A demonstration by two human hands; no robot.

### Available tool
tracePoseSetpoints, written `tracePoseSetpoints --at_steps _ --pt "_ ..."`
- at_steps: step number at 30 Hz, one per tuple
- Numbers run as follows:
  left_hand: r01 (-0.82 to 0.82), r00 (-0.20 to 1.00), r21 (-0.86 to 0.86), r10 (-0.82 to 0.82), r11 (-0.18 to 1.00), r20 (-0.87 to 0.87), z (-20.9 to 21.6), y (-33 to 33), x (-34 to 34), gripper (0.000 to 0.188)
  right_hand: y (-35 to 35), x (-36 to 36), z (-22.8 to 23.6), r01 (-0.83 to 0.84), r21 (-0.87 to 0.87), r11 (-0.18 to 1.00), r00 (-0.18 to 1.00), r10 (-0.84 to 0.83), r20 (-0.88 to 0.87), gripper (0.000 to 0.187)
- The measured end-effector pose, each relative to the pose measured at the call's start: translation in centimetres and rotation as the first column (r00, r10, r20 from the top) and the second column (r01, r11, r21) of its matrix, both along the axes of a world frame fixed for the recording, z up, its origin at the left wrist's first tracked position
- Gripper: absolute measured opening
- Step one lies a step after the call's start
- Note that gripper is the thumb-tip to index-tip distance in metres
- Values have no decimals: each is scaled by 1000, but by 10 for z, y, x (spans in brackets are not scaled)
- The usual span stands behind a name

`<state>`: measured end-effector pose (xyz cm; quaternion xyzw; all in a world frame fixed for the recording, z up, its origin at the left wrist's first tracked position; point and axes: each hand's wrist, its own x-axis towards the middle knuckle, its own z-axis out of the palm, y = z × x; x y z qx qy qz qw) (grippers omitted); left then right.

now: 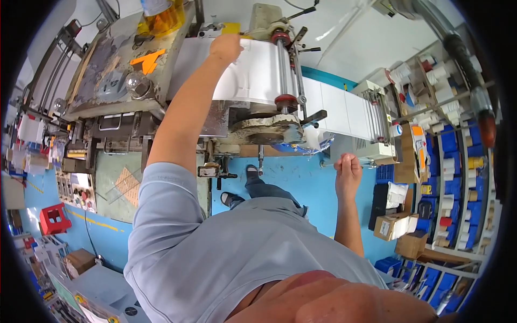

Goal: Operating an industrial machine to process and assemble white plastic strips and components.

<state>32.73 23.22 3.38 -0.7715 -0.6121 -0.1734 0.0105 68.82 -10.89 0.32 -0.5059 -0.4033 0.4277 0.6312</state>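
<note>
A wide white sheet with raised shapes stretches across the machine in front of me. My left hand reaches to the far part of this sheet, its back toward me; the fingers are hidden, so I cannot tell what they hold or touch. To the right of the sheet stands a metal roller with red end collars. My right hand hangs over the floor to the right of the machine, fingers curled closed, with nothing visible in them.
A worn metal machine head carries orange pieces and a bottle of yellow liquid. Below the sheet sits a round metal wheel. A white web runs right to another roller unit. Shelves with blue bins line the right.
</note>
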Motion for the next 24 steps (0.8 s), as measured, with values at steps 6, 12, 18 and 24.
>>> tracePoseSetpoints --at_steps 6,12,18,24 --pt "-49 992 -96 37 994 -117 -33 26 -11 23 -35 31 -21 129 -78 988 990 -133 -42 28" --pt "51 941 145 2 988 -339 -10 11 -57 23 -29 70 -40 100 -104 990 988 -111 -104 9" --pt "-133 965 142 161 981 -207 40 -32 -28 21 -50 155 -64 129 -152 980 987 -142 -80 15" --pt "-242 952 339 153 909 267 75 -144 111 22 -71 263 -94 86 -317 944 985 -129 -117 22"
